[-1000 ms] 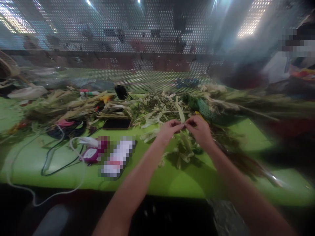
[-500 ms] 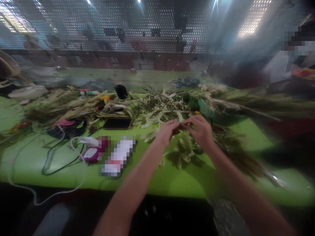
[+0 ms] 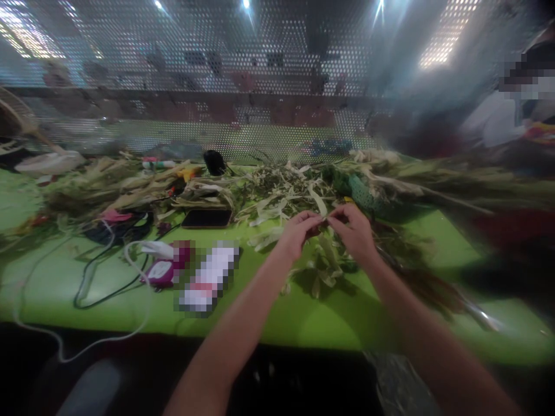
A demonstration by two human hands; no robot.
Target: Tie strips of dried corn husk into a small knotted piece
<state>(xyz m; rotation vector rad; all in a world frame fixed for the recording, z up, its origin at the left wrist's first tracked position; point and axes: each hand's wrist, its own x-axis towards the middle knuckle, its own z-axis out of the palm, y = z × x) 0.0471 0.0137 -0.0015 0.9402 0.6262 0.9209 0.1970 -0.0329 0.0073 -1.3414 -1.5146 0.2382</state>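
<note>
My left hand [image 3: 298, 234] and my right hand [image 3: 354, 230] meet over the green table, fingertips nearly touching. Between them they pinch a pale leaf strip [image 3: 319, 202], which looks like dried husk and rises from the fingers toward the back. Right below hangs or lies a cluster of pale, curled leaf strips [image 3: 323, 267]; whether it joins the pinched strip is hidden by the fingers. Another loose pale strip [image 3: 265, 238] lies just left of my left hand.
A black phone [image 3: 207, 218], a purple device [image 3: 167, 271] with cables and a blurred-out white item [image 3: 208, 278] lie on the green table [image 3: 277, 323]. Dried plant heaps [image 3: 286, 182] line the back. Another person [image 3: 494, 118] is at the far right.
My fingertips have shifted slightly and closed together. The pale strip now stands up more visibly above them. The things on the table have stayed put.
</note>
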